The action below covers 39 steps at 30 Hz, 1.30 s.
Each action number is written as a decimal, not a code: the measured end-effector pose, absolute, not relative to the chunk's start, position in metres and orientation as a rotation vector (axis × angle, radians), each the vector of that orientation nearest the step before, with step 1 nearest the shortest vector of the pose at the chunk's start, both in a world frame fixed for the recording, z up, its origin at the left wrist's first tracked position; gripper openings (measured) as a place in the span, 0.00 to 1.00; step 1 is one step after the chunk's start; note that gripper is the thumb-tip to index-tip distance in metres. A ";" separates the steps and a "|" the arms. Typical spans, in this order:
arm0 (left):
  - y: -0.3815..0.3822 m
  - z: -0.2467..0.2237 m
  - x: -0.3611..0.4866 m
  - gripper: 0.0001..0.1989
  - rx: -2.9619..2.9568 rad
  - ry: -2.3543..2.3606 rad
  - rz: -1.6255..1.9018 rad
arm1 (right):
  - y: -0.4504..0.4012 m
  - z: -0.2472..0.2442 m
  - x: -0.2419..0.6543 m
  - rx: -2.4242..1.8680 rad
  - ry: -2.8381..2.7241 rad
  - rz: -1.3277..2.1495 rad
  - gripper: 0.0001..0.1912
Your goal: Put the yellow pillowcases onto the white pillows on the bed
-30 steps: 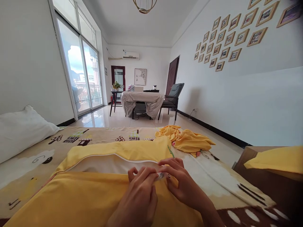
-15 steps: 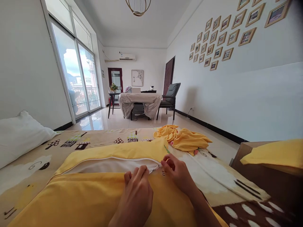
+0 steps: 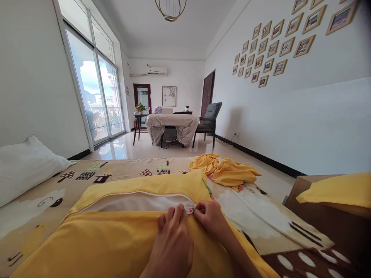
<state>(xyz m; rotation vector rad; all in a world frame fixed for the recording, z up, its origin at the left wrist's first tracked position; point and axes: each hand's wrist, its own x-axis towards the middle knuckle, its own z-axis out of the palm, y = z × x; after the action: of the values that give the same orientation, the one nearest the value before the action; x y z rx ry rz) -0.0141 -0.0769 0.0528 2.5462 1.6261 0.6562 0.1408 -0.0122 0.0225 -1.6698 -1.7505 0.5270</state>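
Note:
A yellow pillowcase lies in front of me, its long zipper opening gaping along the far side. Through the gap a white pillow shows. My left hand is closed on the near edge of the pillowcase opening, close to its right end. Just right of it, my right hand pinches the zipper at that end of the opening. The slider itself is hidden by the fingers. A printed green stem runs along the fabric beyond my right hand.
A patterned blanket covers the bed under the pillowcase. Crumpled yellow cloth lies beyond at the right, and a white pillow rests at the left. More yellow fabric sits on a brown box-like surface at right.
My right hand has come down and slightly left, nearer my left hand. The left hand has shifted a little to the right, still gripping the fabric edge.

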 end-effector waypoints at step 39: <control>-0.060 0.032 -0.004 0.13 2.586 1.417 1.438 | -0.027 0.043 0.149 -1.280 -1.550 0.998 0.15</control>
<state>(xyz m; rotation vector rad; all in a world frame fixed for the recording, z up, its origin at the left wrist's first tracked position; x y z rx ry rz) -0.0036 -0.0601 0.0321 2.5864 1.4165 1.4383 0.1487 -0.0270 0.0432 -1.2802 -1.5502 0.9981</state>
